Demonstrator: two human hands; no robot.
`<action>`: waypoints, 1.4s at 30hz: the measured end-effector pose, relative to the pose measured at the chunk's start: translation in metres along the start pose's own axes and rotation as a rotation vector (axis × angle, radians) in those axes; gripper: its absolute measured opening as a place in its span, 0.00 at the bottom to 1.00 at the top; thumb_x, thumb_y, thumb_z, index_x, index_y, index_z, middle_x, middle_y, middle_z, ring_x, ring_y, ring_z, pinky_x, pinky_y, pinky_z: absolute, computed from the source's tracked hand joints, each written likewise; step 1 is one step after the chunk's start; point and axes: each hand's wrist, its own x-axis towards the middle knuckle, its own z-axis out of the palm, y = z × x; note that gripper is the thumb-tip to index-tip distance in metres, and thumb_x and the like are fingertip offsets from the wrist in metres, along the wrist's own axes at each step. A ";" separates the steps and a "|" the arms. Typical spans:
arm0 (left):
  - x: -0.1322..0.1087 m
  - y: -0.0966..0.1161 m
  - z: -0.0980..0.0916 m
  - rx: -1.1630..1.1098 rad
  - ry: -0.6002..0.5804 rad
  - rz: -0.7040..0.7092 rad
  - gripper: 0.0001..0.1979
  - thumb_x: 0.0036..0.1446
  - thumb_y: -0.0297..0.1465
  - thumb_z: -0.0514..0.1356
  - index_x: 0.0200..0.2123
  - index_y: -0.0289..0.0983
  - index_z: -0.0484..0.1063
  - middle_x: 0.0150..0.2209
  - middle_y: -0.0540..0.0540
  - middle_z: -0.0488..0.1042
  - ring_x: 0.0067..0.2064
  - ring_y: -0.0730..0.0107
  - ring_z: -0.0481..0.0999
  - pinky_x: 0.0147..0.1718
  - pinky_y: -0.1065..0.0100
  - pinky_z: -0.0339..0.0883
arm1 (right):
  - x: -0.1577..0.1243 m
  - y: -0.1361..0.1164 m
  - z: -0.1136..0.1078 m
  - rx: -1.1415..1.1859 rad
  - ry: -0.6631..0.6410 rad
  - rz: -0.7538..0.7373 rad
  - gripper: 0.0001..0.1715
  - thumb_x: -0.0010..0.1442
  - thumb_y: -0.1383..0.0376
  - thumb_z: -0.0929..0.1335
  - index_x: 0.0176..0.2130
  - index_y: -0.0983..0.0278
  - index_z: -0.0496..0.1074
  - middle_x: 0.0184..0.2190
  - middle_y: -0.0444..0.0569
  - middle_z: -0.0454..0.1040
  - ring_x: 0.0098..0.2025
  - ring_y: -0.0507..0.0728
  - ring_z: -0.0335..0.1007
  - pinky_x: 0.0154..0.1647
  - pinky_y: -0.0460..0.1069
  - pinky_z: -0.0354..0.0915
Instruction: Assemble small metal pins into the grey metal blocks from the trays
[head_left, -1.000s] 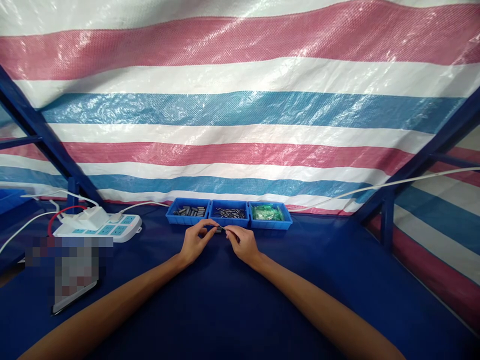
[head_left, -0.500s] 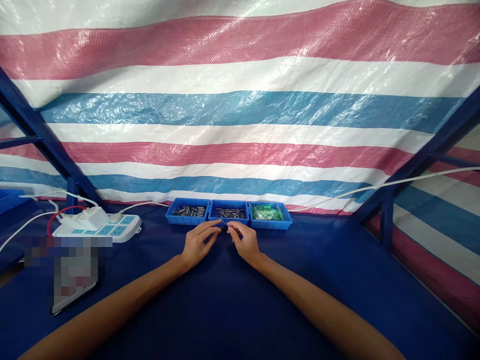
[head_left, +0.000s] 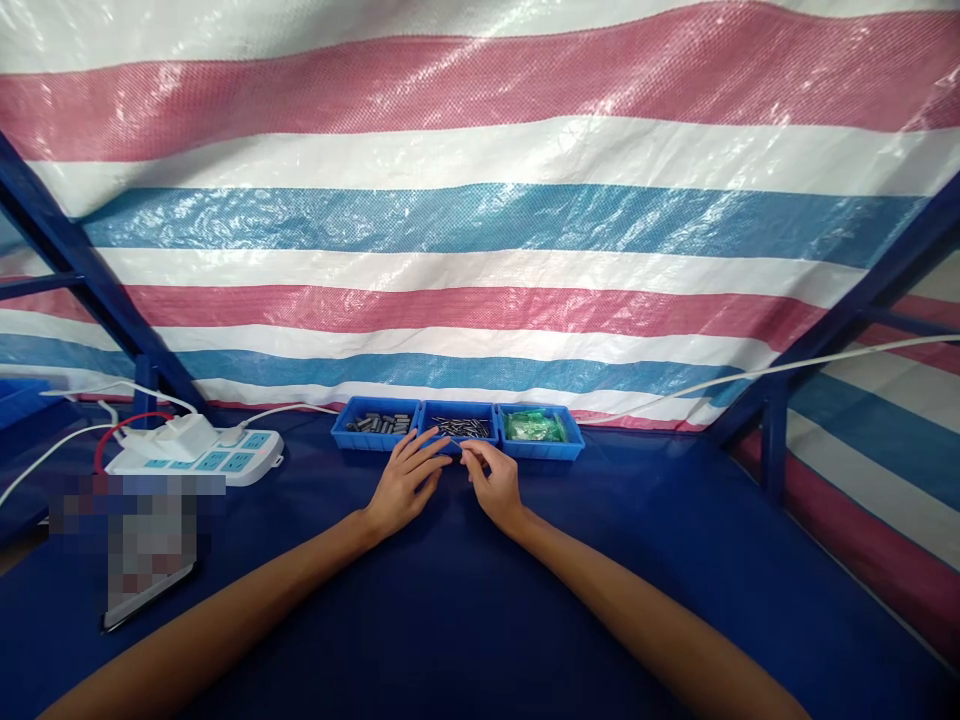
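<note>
A dark blue surface [head_left: 465,600] carries three blue trays [head_left: 458,426] at its back edge, with a white power strip [head_left: 199,452] left of the trays.

The scene is evenly and brightly lit, with daylight diffused through the striped tarpaulin [head_left: 480,230], on which patches of glare are seen. Only soft shadows are cast on the dark blue table [head_left: 465,620]. Straight lines are bowed at the edges, and a pixelated patch [head_left: 139,540] is seen at left.
</note>
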 end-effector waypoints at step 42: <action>-0.004 0.000 -0.002 -0.218 0.079 -0.062 0.15 0.60 0.22 0.52 0.47 0.38 0.70 0.51 0.41 0.70 0.55 0.62 0.68 0.52 0.58 0.66 | 0.001 0.000 -0.001 -0.111 -0.123 -0.145 0.15 0.65 0.66 0.60 0.40 0.65 0.74 0.29 0.50 0.72 0.31 0.55 0.68 0.33 0.49 0.64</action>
